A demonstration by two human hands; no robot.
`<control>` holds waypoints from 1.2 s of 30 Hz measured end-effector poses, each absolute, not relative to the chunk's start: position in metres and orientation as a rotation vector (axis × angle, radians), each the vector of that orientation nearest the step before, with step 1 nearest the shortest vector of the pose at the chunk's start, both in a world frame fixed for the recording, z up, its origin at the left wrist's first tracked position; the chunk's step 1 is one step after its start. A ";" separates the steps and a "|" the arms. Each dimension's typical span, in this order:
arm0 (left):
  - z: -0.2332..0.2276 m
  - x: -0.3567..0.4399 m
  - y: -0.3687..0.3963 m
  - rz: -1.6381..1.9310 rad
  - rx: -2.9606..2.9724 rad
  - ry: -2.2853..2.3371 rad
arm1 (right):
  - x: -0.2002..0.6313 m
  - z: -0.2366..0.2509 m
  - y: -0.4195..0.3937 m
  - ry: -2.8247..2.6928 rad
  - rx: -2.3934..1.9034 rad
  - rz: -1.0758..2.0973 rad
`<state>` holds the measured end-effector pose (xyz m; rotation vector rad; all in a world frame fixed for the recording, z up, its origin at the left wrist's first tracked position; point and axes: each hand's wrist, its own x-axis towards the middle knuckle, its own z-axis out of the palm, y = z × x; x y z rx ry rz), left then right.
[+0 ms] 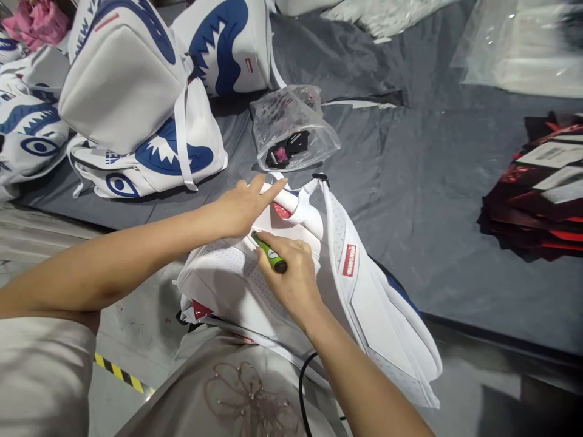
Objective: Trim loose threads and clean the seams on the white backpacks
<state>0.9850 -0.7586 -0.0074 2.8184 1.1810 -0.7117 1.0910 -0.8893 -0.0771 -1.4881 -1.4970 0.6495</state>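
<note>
White backpack (pixel 319 285) needs holding flat: left hand (pixel 241 206) lies open just above the green pen (pixel 269 252) (right hand (pixel 291 273) grips it); go slowly.

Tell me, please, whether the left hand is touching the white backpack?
Touching. The head view shows the left hand lying flat on the white backpack near its top opening, fingers pressed against the fabric.

White backpacks (pixel 136 103) with blue shark-mouth prints pile at the upper left of the frame on grey cloth (pixel 410 200). A clear bag (pixel 291 127) lies at centre top, dark red-and-black packets (pixel 537 188) stack at right, and pink fabric (pixel 36 21) sits in the top-left corner.
</note>
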 end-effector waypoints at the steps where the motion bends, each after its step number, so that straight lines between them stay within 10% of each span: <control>1: -0.007 0.985 -0.759 -0.714 2.816 1.181 | 1.091 -0.078 -0.889 -1.489 -1.450 0.665; 25: -0.010 0.973 -0.761 -0.545 2.864 1.089 | 1.112 -0.060 -0.877 -1.410 -1.353 1.038; 32: -0.012 0.971 -0.763 -0.474 2.812 1.079 | 1.216 -0.036 -0.804 -1.651 -1.643 -0.228; 36: -0.007 0.976 -0.763 -0.530 2.728 1.080 | 1.240 -0.079 -0.720 -2.440 -2.112 -0.319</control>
